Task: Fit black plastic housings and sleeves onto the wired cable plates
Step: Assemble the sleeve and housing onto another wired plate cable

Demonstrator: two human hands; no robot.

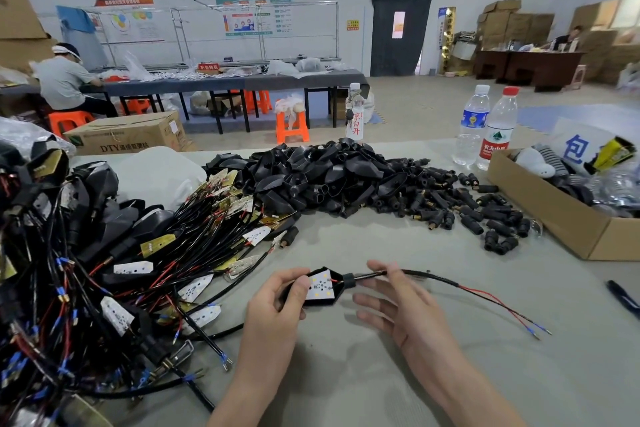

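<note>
- Lower centre of the frame: your left hand [277, 302] grips a black housing [325, 301], fingers curled round its blunt end and the thumb lying over the rim. This likely steadies the shell while the white plate [322, 286] sits face-up inside it.
- Just right of it, a black sleeve [349, 280] sits at the housing's narrow neck, threaded on the cable [436, 279].
- Your right hand [405, 305] has its lower fingers spread and straight. Its upper fingers lie on the cable just behind the sleeve, probably to draw the lead taut; whether they pinch it cannot be told.
- The cable's red and black tails [512, 314] trail toward the lower right across the table [381, 381].
- Stock is kept within arm's reach: loose housings [311, 170] heaped at centre, small sleeves [450, 198] scattered to their right, and wired plates [221, 211] tangled at centre left.
- A cardboard box [554, 218] sits at the right edge, with water bottles [498, 128] standing behind it.
</note>
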